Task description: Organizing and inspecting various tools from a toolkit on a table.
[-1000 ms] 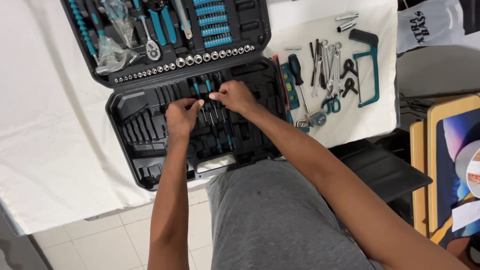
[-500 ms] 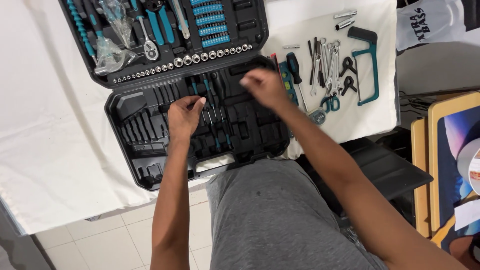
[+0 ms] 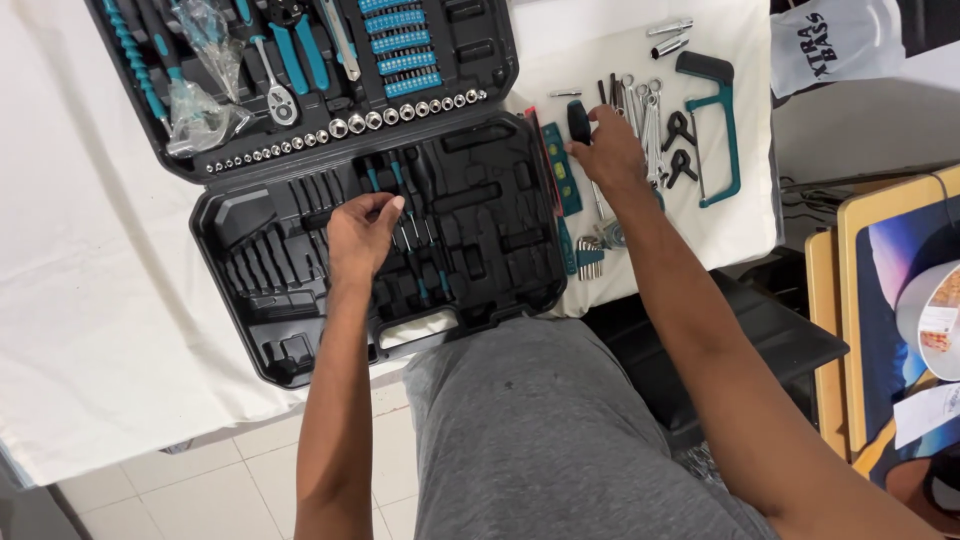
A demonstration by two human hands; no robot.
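My right hand (image 3: 612, 152) is swinging out of the tool case (image 3: 480, 200) to the screwdriver (image 3: 579, 122) on the table (image 3: 740, 215) (fingers curling around it, grip not yet certain); my left hand (image 3: 360, 235) is pinching seated screwdrivers (image 3: 405, 205).

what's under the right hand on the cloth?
The right hand lies over a dark-handled screwdriver beside the wrenches. Its handle top shows; whether fingers grip it is hidden.
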